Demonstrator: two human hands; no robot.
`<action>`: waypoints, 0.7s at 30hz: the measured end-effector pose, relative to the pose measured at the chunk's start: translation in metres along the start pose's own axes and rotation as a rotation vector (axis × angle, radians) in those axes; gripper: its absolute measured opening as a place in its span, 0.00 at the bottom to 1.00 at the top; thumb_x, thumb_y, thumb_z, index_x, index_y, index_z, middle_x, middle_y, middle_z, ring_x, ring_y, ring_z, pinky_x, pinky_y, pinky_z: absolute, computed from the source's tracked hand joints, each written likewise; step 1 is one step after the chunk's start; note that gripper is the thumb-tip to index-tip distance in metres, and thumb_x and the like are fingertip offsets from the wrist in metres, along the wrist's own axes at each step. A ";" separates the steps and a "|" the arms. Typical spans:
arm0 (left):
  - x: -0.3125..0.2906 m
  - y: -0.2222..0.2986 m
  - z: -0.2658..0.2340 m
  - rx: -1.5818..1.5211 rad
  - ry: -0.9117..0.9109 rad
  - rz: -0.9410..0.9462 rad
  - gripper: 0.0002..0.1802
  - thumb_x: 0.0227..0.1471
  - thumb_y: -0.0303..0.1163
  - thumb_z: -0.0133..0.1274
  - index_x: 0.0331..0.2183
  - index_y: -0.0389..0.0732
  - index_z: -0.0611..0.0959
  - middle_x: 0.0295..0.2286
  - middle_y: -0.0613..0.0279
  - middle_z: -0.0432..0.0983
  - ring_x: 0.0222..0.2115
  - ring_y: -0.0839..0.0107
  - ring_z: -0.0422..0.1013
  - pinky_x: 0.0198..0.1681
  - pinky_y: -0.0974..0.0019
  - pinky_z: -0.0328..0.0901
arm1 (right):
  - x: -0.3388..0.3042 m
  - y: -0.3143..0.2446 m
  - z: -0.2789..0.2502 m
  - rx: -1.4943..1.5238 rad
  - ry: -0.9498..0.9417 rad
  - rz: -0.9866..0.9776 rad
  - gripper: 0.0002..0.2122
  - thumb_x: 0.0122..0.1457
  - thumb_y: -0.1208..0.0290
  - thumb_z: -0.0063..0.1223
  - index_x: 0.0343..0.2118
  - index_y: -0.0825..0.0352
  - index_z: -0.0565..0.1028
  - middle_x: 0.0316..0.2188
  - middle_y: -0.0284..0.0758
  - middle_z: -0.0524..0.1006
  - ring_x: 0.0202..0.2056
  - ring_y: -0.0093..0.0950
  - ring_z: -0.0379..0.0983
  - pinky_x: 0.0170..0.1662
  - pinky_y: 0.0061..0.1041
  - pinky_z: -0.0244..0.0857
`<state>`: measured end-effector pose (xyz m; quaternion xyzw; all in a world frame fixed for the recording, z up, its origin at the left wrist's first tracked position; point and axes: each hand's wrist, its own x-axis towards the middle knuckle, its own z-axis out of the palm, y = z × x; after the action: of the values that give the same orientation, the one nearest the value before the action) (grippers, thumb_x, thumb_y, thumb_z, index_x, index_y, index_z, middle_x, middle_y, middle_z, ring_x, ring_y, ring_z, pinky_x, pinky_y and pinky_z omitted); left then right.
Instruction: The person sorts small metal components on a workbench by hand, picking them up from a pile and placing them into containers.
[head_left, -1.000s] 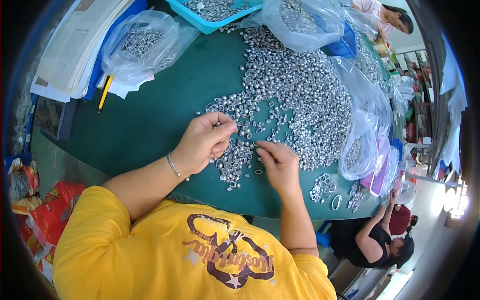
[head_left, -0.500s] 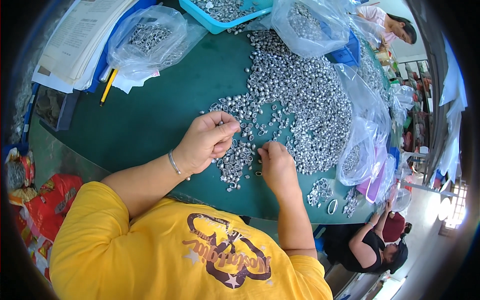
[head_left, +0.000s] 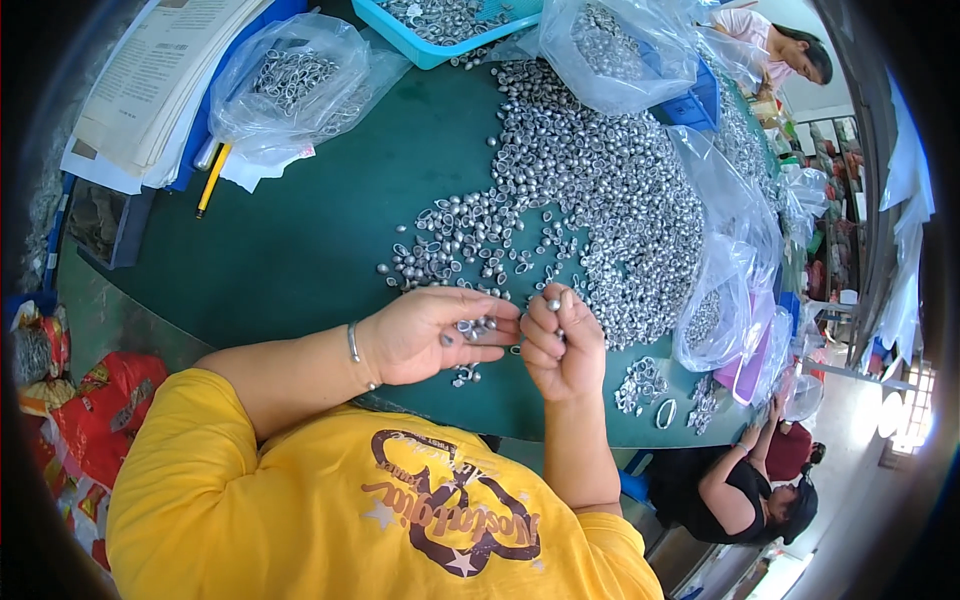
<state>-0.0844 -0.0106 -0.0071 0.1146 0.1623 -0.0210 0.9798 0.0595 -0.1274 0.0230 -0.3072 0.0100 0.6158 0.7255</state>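
Observation:
Small silver-coloured metal pieces, rounded and hollow, lie in a large heap (head_left: 640, 220) on the green table (head_left: 300, 220). My left hand (head_left: 425, 335) is turned palm up, fingers stretched toward the right hand. It holds several of these metal pieces (head_left: 476, 326) in its palm and fingers. Close beside it, my right hand (head_left: 565, 345) is curled, with a single silver piece (head_left: 554, 305) pinched at the thumb and forefinger. A looser scatter of pieces (head_left: 435, 250) lies just beyond my left hand. More pieces show partly behind and below that hand.
At the far left are papers (head_left: 165, 85), a yellow pencil (head_left: 214, 180) and a clear bag of metal rings (head_left: 295, 75). A turquoise tray (head_left: 430, 50) stands at the back. Plastic bags (head_left: 730, 300) edge the heap's right. Two people (head_left: 775, 50) (head_left: 740, 490) work nearby.
My left hand has lowered and turned from a pinch to palm up, showing pieces in it. My right hand has turned over with a piece at its fingertips. The loose scatter reaches further left.

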 end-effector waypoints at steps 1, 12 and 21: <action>-0.001 -0.002 0.001 -0.046 0.028 -0.041 0.15 0.55 0.35 0.41 0.40 0.35 0.73 0.37 0.61 0.70 0.35 0.71 0.67 0.45 0.63 0.62 | -0.002 0.009 0.009 -0.185 0.012 -0.130 0.06 0.60 0.70 0.38 0.31 0.67 0.64 0.24 0.33 0.66 0.15 0.15 0.52 0.14 0.12 0.44; -0.008 -0.010 0.003 -0.205 0.179 -0.116 0.13 0.55 0.40 0.40 0.30 0.42 0.74 0.27 0.65 0.69 0.24 0.77 0.66 0.23 0.74 0.63 | 0.008 0.035 0.022 -1.516 0.044 -1.063 0.07 0.46 0.87 0.46 0.30 0.72 0.69 0.26 0.40 0.72 0.27 0.37 0.69 0.33 0.30 0.64; -0.013 -0.020 0.003 -0.123 -0.007 -0.325 0.14 0.57 0.39 0.38 0.29 0.40 0.73 0.20 0.69 0.61 0.14 0.84 0.54 0.11 0.82 0.46 | 0.033 0.016 -0.010 -2.046 0.204 -0.781 0.06 0.43 0.77 0.57 0.26 0.68 0.74 0.24 0.38 0.71 0.26 0.36 0.67 0.28 0.32 0.60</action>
<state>-0.0979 -0.0302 -0.0047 0.0267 0.1763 -0.1697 0.9692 0.0565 -0.1016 -0.0055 -0.7948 -0.5430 0.0327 0.2688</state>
